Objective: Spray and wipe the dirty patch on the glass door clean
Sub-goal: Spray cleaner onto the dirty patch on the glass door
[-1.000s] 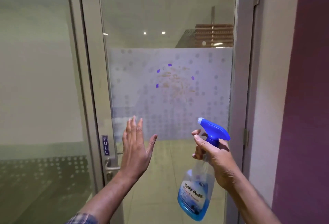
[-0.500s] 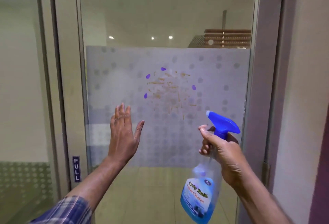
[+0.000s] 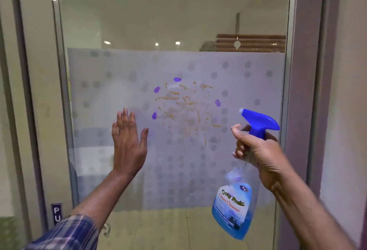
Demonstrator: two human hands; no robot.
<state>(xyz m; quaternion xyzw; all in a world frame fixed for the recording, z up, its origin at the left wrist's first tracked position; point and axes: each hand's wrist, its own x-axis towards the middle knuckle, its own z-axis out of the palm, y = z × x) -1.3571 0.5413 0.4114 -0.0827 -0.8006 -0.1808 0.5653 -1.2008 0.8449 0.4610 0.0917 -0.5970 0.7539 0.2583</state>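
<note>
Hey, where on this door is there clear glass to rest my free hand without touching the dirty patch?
Bare frosted glass lies left of the dirty patch, between the door frame and the left hand, and below the patch above the film's bottom edge. It is crowded right of the patch, where the right hand holds the spray bottle.

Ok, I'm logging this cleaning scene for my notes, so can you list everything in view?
Glass door: one, clear with a frosted dotted band, centre.
Dirty patch: one, brownish streaks and specks, on the frosted band.
Purple marks: four, around the patch.
Door frame: grey metal, both sides of the glass.
PULL sign: one, dark blue with white letters, lower left frame, partly hidden by the sleeve.
Spray bottle: one, clear with blue liquid and blue trigger head, lower right.
Left hand: open, empty, raised left of the patch; plaid blue sleeve.
Right hand: gripping the bottle's neck.
</note>
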